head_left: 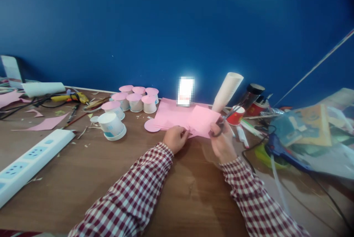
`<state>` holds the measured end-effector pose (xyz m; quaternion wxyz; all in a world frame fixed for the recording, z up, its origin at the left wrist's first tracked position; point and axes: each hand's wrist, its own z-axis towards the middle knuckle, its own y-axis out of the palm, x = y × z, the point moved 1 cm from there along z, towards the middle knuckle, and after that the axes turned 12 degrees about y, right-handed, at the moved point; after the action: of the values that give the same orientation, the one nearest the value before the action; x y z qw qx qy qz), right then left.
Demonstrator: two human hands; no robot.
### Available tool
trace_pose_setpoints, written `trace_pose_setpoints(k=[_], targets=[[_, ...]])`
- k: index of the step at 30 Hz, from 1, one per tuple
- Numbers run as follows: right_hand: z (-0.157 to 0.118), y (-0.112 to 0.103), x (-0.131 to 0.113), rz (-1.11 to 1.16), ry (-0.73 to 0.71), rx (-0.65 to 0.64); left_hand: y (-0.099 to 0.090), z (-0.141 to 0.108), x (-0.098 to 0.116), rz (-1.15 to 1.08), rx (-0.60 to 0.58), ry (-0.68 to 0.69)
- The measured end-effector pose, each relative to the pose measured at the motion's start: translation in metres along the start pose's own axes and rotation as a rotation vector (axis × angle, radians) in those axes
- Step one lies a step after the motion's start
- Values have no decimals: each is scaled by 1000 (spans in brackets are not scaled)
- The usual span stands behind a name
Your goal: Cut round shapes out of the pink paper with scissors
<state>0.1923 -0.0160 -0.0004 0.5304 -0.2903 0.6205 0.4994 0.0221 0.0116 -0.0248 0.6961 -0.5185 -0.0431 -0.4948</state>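
Brown tabletop [190,196] bears seven pink-topped cups [136,104]; left hand [175,138] pinches pink paper [204,118], right hand [223,144] grips scissors [220,128].

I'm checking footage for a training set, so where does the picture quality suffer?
Head view only: the small white upright rectangle is glaring and pixelated; the right hand is motion-blurred; the blue plastic glue gun looks soft; the upper right corner darkens.

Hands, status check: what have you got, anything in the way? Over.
Left hand at pink paper. Right hand gripping scissors. Red cup close beside right hand, possible snag.
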Motion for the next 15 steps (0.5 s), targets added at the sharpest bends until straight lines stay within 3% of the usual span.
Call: trace_pose_setpoints(k=[3,6,11,15], targets=[[-9,9,-1,70,98,-109,4,1,2,-436,-24,-160],[-16,14,7,119,165,-109,8,2,3,-781,31,-309],[-20,18,22,148,182,-35,9,6,-1,-1020,207,-445],[-16,14,28,76,160,57,9,5,1,-1208,189,-467]])
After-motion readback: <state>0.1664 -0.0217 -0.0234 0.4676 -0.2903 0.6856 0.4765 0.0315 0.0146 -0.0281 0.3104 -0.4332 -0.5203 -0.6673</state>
